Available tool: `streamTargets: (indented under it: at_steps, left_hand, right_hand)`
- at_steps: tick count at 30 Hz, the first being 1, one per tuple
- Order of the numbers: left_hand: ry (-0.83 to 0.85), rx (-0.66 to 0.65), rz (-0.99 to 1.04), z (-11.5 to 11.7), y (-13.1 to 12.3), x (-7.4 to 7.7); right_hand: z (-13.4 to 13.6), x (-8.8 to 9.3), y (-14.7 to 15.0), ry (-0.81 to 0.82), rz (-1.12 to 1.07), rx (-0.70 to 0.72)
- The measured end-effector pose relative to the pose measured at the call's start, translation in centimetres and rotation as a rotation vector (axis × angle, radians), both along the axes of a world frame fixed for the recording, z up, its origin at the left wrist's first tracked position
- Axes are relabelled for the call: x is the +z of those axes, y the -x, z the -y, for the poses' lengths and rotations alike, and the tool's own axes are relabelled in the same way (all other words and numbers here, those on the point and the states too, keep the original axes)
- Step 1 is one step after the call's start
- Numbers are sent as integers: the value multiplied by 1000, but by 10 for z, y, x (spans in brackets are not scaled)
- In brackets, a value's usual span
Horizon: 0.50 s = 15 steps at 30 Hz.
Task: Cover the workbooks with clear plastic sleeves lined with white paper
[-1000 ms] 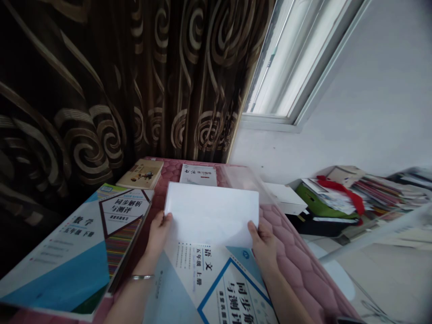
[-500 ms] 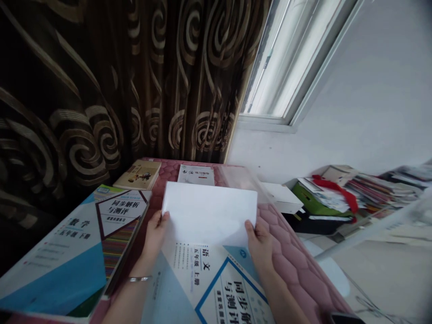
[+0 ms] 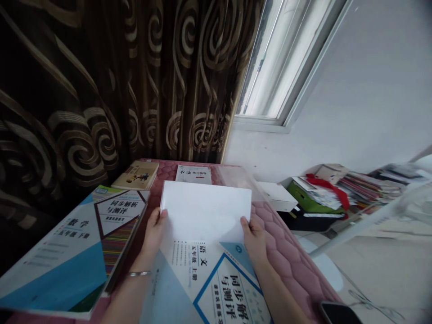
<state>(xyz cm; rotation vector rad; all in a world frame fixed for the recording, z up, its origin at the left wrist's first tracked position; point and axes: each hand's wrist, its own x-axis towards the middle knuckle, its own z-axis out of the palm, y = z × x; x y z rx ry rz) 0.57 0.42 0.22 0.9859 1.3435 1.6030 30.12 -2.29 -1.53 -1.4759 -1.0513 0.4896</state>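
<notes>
A blank white sheet (image 3: 206,211), which looks like paper, lies over the upper part of a blue-and-white workbook (image 3: 189,279). My left hand (image 3: 155,227) is closed on the sheet's left edge, thumb on top. My right hand (image 3: 253,236) grips its right edge in the same way. The fingers beneath are mostly hidden. Whether the sheet is joined to the workbook, I cannot tell. Left of my left arm lies another workbook (image 3: 77,252) with a striped patch on its cover. Beyond the sheet is a white booklet (image 3: 193,174).
A tan book (image 3: 137,175) sits at the table's back left, beside a patterned curtain (image 3: 175,81). Clear plastic (image 3: 236,177) and a white box (image 3: 278,195) are at the back right. A phone-like dark object (image 3: 339,312) lies on the pink quilted tablecloth (image 3: 286,252). Papers (image 3: 324,195) are piled farther right.
The view has shifted slightly, so most things appear a little farther left. More of the dark object at the lower right shows. Both hands keep their hold on the white sheet.
</notes>
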Motion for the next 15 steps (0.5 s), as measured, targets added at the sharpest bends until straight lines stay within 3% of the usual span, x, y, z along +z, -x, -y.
streamTargets:
  at_steps: [6, 11, 15]
  left_hand:
    - [-53, -129, 61, 2, 6, 10]
    - [-92, -30, -185, -2, 7, 7]
    - [-123, 5, -271, -8, 8, -1]
  right_hand:
    - [-2, 4, 0, -39, -4, 35]
    - [-11, 1, -6, -42, -15, 132]
    - [-17, 6, -12, -33, -11, 231]
